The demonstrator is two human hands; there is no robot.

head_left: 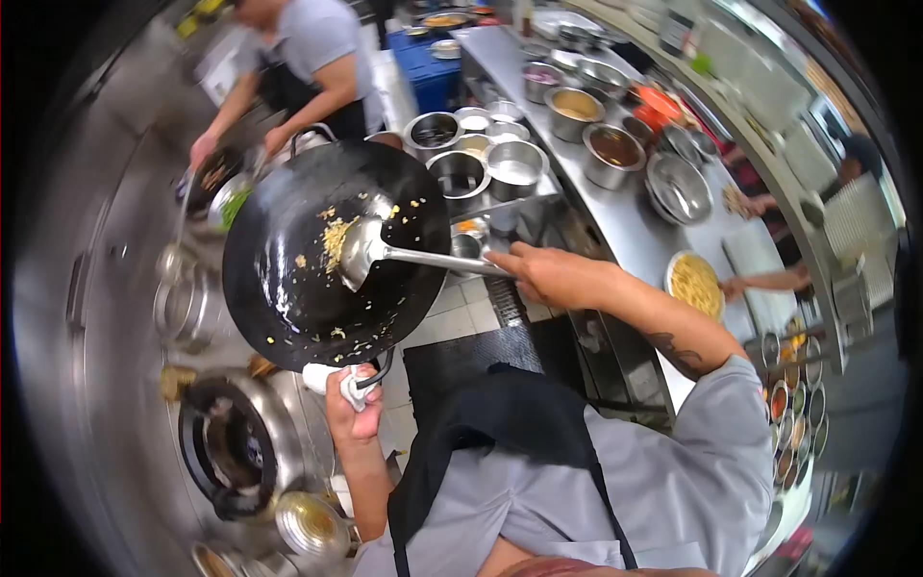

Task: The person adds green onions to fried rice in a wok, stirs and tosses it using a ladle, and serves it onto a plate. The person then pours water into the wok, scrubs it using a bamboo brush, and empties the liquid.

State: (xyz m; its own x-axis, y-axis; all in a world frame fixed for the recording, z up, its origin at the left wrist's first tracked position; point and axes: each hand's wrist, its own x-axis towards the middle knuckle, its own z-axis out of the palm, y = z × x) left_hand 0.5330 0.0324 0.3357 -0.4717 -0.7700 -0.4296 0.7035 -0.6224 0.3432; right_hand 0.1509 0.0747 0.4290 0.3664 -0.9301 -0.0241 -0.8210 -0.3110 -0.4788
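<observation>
My left hand [354,412] is closed round the looped handle of a large black wok [298,226], with a folded white cloth [325,378] at the grip. The wok is raised and tilted, its inside facing me. In my right hand [558,275] is the long handle of a metal wok spatula [363,252], whose head lies inside the wok. Chopped yellowish bits, perhaps egg or garlic [335,240], gather beside the spatula head. Smaller scraps cling to the wok's lower wall.
A wok burner [231,447] sits at lower left. Metal pots [514,165] stand beyond the wok; more pots and bowls [613,154] line the steel counter. A bowl of noodles [694,284] is near my right arm. One person [317,58] works at upper left, another across the counter.
</observation>
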